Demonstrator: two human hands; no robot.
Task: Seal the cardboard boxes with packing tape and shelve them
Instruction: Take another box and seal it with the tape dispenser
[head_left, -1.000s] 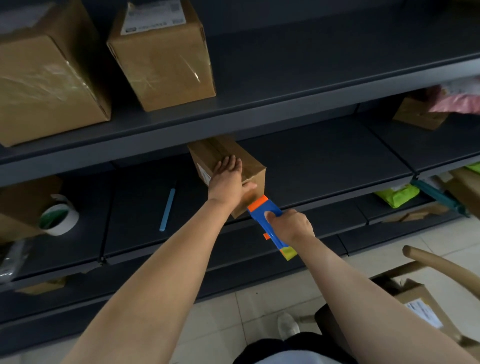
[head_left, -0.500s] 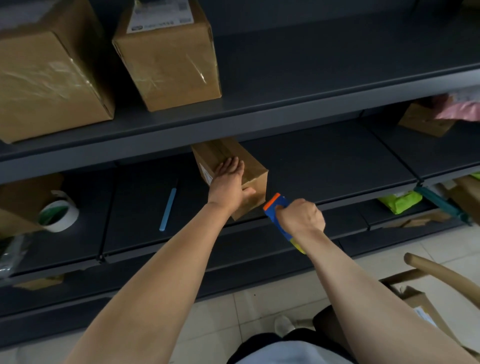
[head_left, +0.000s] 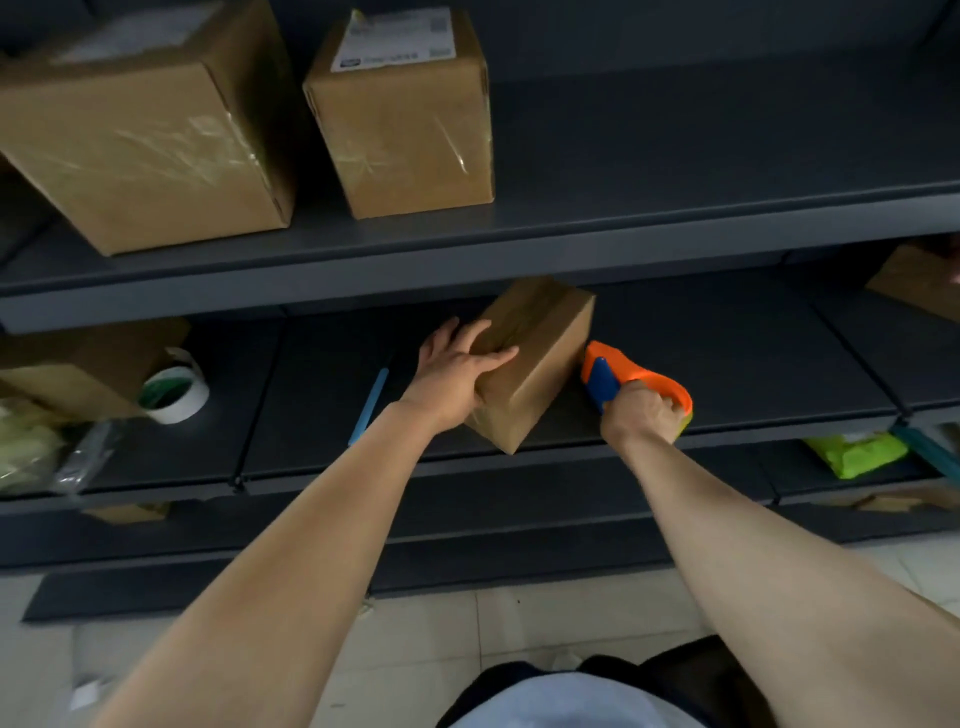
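One cardboard box (head_left: 545, 358), likely light and stiff, is steadied topside by the left hand (head_left: 454, 376), fingers straight; the tape dispenser (head_left: 636, 375) is gripped by the right hand (head_left: 641, 415).

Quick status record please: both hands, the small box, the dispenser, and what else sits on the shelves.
left hand: laid flat on top of the small box, fingers straight
right hand: grips the tape dispenser
dispenser: nose at the box's right face, contact uncertain
small box: on the middle shelf, angled to its front edge
upper shelf: large box and labelled box, both showing shiny tape
also on middle shelf: tape roll and blue strip, left of the left hand
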